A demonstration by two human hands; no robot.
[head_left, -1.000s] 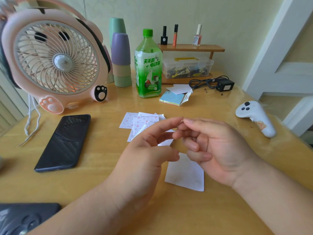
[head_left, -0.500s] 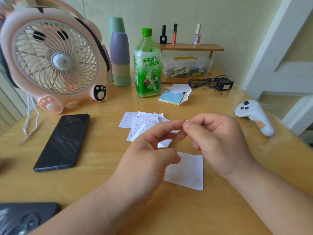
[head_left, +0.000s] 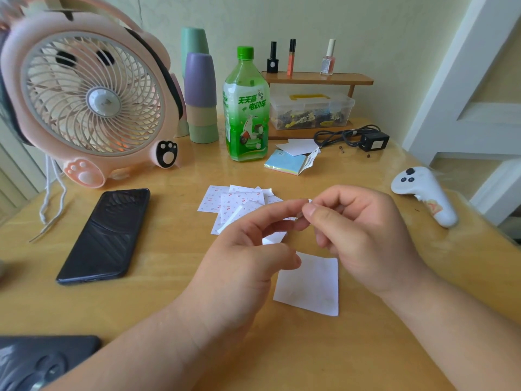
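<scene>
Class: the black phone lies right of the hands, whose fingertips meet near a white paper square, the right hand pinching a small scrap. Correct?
No: the head view shows the black phone left of the hands. The left hand and right hand do meet near the white paper square, the right pinching the small scrap.

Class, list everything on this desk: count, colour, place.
round desk fan: 1, pink, back left
stacked plastic cups: several, pastel, beside fan
plastic tea bottle: 1, green, back centre
nail polish bottles: 3, black, orange, pink, on wooden shelf
slab smartphone: 1, black, left
cherry-print paper squares: several, white-red, centre
plain paper square: 1, white, front centre
handheld controller: 1, white, right
right hand: 1, pinching tiny white scrap
left hand: 1, index finger reaching that scrap
</scene>
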